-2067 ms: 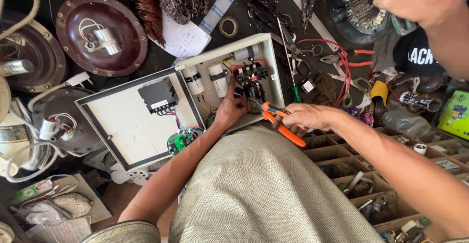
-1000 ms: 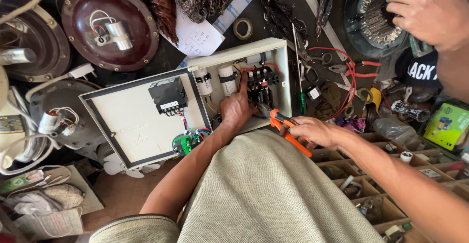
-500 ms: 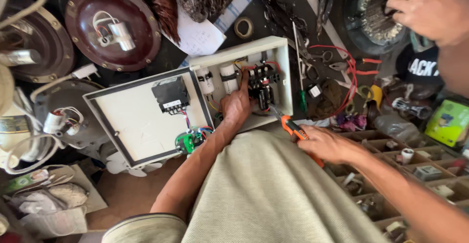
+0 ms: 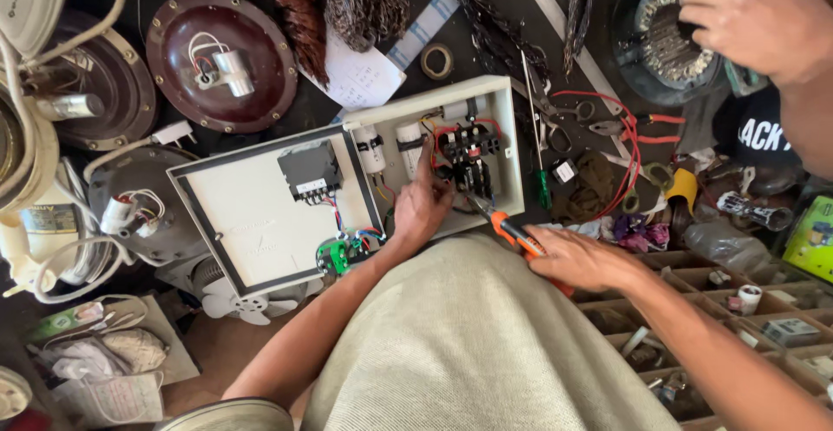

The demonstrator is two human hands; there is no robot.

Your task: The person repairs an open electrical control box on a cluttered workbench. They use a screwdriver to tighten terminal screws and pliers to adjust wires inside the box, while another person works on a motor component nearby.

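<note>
Nearest the camera is the person's lap in beige cloth, both forearms reaching out over it. The right hand [image 4: 583, 259] has its grip closed around the orange handles of a pair of pliers [image 4: 514, 231], whose dark tip now points into the lower right corner of the open white control box [image 4: 508, 149]. A second ago the pliers hung back over the lap, clear of the box; they have since slid forward and up, so the tip sits just beside the black switch block [image 4: 468, 158] with its red wires.

The left hand [image 4: 423, 205] has stayed inside the box, fingers bent and pressed against the wiring just left of that block; whether they pinch a wire cannot be told. Left of it lies the box's hinged door [image 4: 252, 227], flat, carrying a small black module [image 4: 309, 173] and a green terminal part [image 4: 335, 256] at its near edge.

Beyond the box, a green-handled screwdriver [image 4: 540, 190] and red wire [image 4: 626, 149] lie on the cluttered worktop. At the far right corner another person's hand [image 4: 755, 19] rests on a motor winding [image 4: 668, 41].
</note>
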